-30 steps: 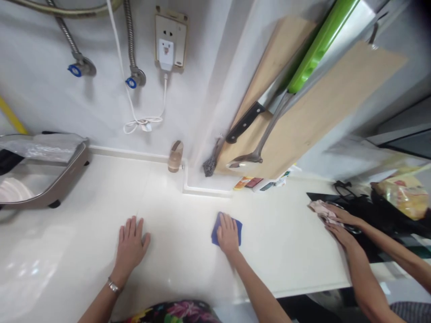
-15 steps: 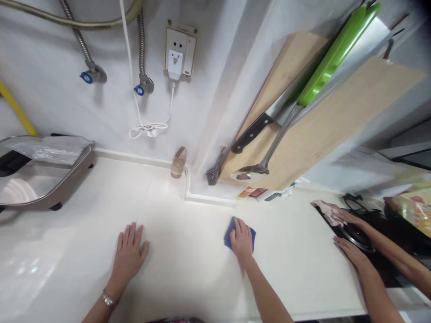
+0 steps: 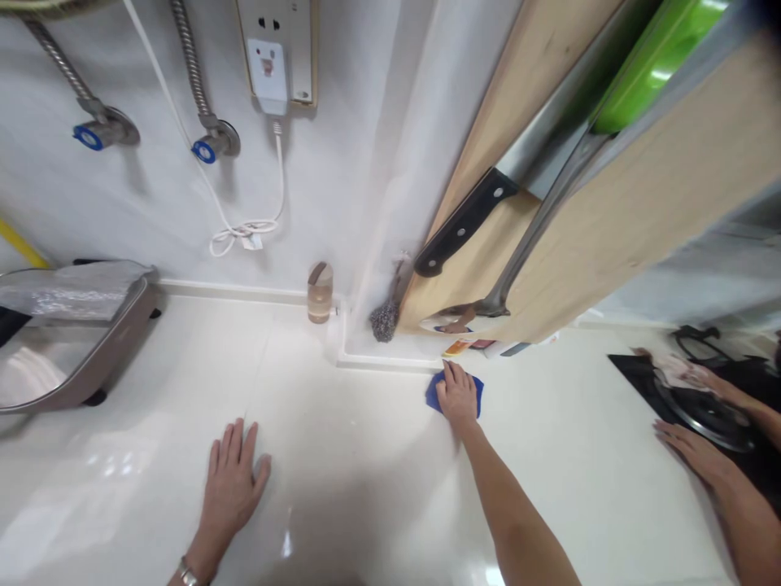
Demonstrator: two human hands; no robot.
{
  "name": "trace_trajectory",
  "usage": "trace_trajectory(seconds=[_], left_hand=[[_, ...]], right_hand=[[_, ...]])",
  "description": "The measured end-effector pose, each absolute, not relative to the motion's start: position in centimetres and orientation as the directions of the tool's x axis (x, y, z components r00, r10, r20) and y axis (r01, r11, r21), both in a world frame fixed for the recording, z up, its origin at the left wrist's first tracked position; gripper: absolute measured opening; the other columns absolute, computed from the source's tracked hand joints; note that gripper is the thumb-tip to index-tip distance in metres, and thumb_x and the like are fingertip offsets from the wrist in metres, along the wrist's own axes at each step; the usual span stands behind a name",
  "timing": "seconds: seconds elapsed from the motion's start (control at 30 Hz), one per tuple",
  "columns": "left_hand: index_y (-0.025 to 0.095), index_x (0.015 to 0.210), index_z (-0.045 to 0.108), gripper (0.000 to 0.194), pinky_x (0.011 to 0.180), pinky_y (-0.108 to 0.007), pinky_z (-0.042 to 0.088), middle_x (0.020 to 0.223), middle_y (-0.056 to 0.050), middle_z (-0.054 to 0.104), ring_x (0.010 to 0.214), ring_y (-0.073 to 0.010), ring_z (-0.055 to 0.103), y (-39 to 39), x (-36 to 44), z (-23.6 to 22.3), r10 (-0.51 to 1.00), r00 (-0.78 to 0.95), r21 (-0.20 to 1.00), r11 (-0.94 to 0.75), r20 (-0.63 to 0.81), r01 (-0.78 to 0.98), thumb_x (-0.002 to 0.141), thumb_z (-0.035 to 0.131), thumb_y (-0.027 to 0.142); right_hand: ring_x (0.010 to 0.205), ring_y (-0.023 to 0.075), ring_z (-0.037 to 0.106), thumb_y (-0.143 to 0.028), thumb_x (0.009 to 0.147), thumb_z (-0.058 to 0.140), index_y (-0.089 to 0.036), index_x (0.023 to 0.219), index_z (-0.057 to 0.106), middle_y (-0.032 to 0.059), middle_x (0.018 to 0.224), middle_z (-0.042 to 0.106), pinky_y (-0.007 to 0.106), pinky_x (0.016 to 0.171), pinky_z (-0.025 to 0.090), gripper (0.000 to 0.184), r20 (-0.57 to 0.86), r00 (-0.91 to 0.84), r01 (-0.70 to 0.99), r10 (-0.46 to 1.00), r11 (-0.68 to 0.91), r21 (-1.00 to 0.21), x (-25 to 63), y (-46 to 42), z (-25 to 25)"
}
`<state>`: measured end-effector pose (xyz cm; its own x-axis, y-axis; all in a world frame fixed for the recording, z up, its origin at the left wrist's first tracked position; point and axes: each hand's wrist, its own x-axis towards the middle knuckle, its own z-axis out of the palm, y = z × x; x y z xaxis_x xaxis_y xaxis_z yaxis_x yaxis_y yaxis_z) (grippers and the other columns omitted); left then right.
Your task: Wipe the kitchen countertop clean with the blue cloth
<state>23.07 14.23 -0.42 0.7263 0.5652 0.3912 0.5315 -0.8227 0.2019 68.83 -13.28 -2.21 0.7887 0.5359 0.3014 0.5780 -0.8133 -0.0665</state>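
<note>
On a glossy white tabletop [image 3: 579, 456], holding a blue cloth [image 3: 434, 394] down under the drawn-together fingers of the right hand [image 3: 459, 396], just in front of the lower end of the hanging wooden board [image 3: 622, 228], and leaning, well left of that board, on a flat left hand [image 3: 232, 486], fingers a little spread and holding nothing. Seemingly midway through working with the cloth, not yet set aside, with no telling from this view how much to count as done or left.
</note>
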Motion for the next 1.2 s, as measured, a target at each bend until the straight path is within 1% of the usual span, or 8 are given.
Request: trace_trajectory(seconds=[0.13,0.23,0.37,0.5,0.67,0.87,1.03,1.2], left_hand=[[0.012,0.156,0.035,0.064,0.123,-0.059,0.021,0.164,-0.021,0.028,0.155,-0.0355,0.021,14.3,22.9,-0.6,0.571,0.728,0.188,-0.818,0.38,0.543,0.098,0.041,0.04],[0.011,0.153,0.04,0.062,0.123,-0.058,0.023,0.163,-0.021,0.032,0.154,-0.0356,0.023,14.5,22.8,-1.0,0.566,0.734,0.166,-0.82,0.376,0.548,0.098,0.041,0.041],[0.008,0.149,0.046,0.061,0.122,-0.059,0.024,0.16,-0.024,0.036,0.153,-0.037,0.026,14.6,22.7,-1.3,0.568,0.724,0.153,-0.816,0.391,0.558,0.098,0.041,0.041],[0.009,0.148,0.048,0.061,0.12,-0.059,0.027,0.159,-0.023,0.039,0.152,-0.036,0.028,14.5,22.8,-1.6,0.582,0.707,0.185,-0.808,0.403,0.56,0.098,0.04,0.043],[0.008,0.145,0.051,0.06,0.119,-0.06,0.028,0.158,-0.024,0.04,0.15,-0.0374,0.031,14.3,22.8,-1.7,0.586,0.692,0.207,-0.805,0.422,0.556,0.097,0.041,0.043],[0.006,0.143,0.053,0.059,0.121,-0.058,0.024,0.158,-0.024,0.039,0.15,-0.0386,0.032,13.6,22.9,-0.8,0.606,0.679,0.238,-0.792,0.414,0.562,0.096,0.043,0.038],[0.006,0.143,0.054,0.058,0.122,-0.058,0.022,0.158,-0.024,0.039,0.15,-0.0385,0.031,13.2,22.8,-0.5,0.625,0.671,0.283,-0.78,0.4,0.558,0.095,0.045,0.036],[0.006,0.142,0.055,0.057,0.122,-0.058,0.024,0.157,-0.024,0.041,0.149,-0.0389,0.033,13.0,22.8,-0.5,0.632,0.666,0.262,-0.773,0.398,0.577,0.094,0.046,0.034]], right_hand=[[0.142,0.0239,0.04,-0.028,0.094,0.03,-0.019,0.15,0.042,0.0098,0.152,0.049,0.044,0.123,0.023,0.058,0.301,0.772,0.603,0.559,-0.795,-0.068,69.8,-13.3,-2.2],[0.14,0.0237,0.041,-0.028,0.094,0.029,-0.019,0.15,0.043,0.0104,0.151,0.05,0.044,0.122,0.023,0.058,0.306,0.772,0.602,0.557,-0.795,-0.071,69.9,-13.0,-2.1],[0.141,0.0266,0.041,-0.029,0.095,0.027,-0.017,0.149,0.043,0.0129,0.151,0.05,0.05,0.121,0.025,0.058,0.32,0.811,0.545,0.49,-0.832,-0.107,68.6,-12.5,-1.8],[0.141,0.0309,0.041,-0.032,0.096,0.025,-0.012,0.15,0.042,0.0187,0.15,0.049,0.055,0.118,0.028,0.06,0.355,0.834,0.489,0.421,-0.863,-0.125,66.1,-12.8,-2.1],[0.14,0.0325,0.043,-0.032,0.096,0.023,-0.012,0.149,0.044,0.0205,0.147,0.051,0.057,0.116,0.031,0.06,0.384,0.793,0.545,0.473,-0.832,-0.1,62.4,-14.1,-2.8],[0.141,0.0342,0.043,-0.033,0.096,0.024,-0.016,0.152,0.04,0.02,0.148,0.051,0.06,0.115,0.031,0.06,0.421,0.747,0.603,0.515,-0.791,-0.103,57.5,-14.0,-3.8],[0.141,0.0385,0.043,-0.032,0.097,0.023,-0.014,0.153,0.039,0.0229,0.148,0.051,0.066,0.113,0.031,0.061,0.423,0.731,0.635,0.536,-0.761,-0.133,55.7,-11.1,-3.5],[0.141,0.0392,0.042,-0.032,0.097,0.024,-0.012,0.151,0.041,0.0235,0.148,0.05,0.067,0.113,0.029,0.06,0.391,0.718,0.672,0.575,-0.72,-0.174,54.8,-6.7,-2.7]])
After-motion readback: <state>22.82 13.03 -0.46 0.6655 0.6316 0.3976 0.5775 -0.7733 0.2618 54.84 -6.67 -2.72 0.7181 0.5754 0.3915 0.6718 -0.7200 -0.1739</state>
